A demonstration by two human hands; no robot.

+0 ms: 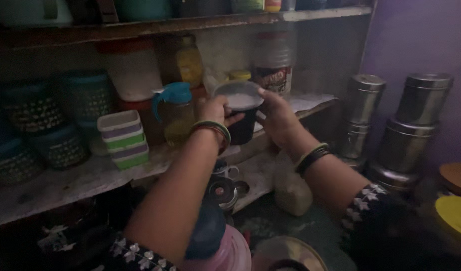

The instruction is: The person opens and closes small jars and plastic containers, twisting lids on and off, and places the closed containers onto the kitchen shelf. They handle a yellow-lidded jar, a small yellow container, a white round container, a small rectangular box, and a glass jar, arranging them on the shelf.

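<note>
Two hands are holding one dark cup (242, 118) above the shelf (64, 183): the left hand (214, 110) is gripping its left side, the right hand (277, 118) is clasping its right side and rim. Something white is filling the cup. A blue-lidded jug (174, 113) is standing just beside it, steel canisters (421, 100) well apart at right.

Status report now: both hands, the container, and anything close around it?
Left hand and right hand both grip dark container, lid on top. Blue-capped jug close beside it on shelf.
</note>
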